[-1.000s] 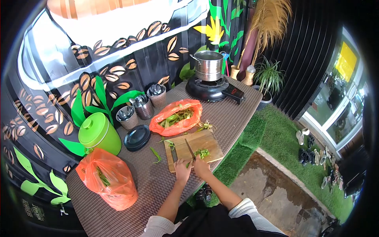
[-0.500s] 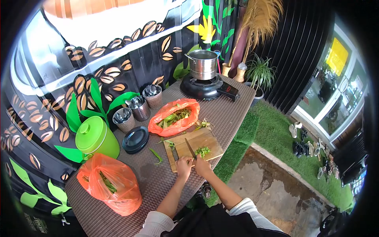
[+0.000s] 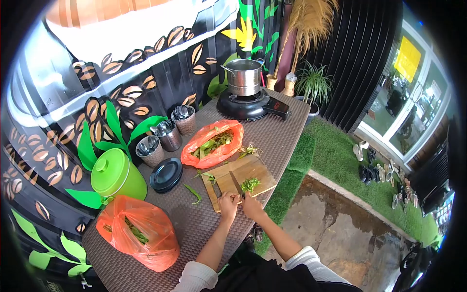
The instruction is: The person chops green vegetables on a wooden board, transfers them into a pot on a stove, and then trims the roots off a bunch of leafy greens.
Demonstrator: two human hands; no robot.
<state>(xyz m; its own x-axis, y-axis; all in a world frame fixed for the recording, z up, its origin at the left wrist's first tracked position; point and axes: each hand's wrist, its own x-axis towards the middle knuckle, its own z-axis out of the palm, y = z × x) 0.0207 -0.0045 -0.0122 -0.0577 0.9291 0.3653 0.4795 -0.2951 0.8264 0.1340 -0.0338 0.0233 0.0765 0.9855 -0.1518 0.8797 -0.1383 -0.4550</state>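
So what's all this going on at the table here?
A person is working with greens at a wooden board. Their right hand grips a knife over it, and their left hand is close beside; whether it holds anything is hard to see. Small cut greens lie near the blade. An open orange bag of leaves sits beyond the board, and a metal pot stands on a stove.

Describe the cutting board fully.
The cutting board looks wooden, rectangular, brown, with a dark strip near its left end. It lies flat at the table's near edge. Chopped greens sit on its right half, leafy bits far left. Knife blade over it, contact unclear. Left hand, right hand at its near edge.
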